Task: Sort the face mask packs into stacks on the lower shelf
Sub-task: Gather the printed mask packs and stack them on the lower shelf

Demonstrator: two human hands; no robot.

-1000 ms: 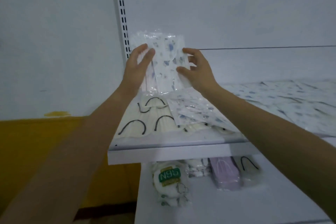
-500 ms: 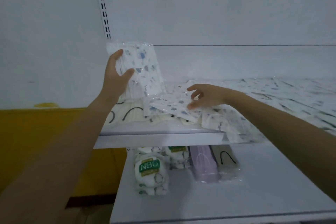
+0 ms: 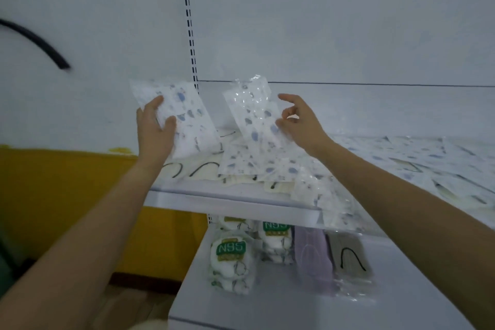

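My left hand (image 3: 154,126) grips a clear pack of white masks with blue speckles (image 3: 184,118), held upright above the left end of the upper shelf (image 3: 233,202). My right hand (image 3: 300,123) pinches the edge of a second speckled pack (image 3: 254,112), lifted and tilted above a loose pile of similar packs (image 3: 257,163). On the lower shelf (image 3: 267,305) stand white N95 packs (image 3: 231,260), a lilac pack (image 3: 313,257) and a grey pack with a black ear loop (image 3: 348,257).
Cream packs with black loops (image 3: 198,169) lie on the upper shelf's left part. More speckled packs (image 3: 428,163) spread across its right side. A slotted upright (image 3: 188,21) runs up the white back wall. A yellow panel (image 3: 67,201) lies at the left.
My right hand has picked a second speckled pack off the pile and raised it. My left hand still holds its pack upright. The view shifted left.
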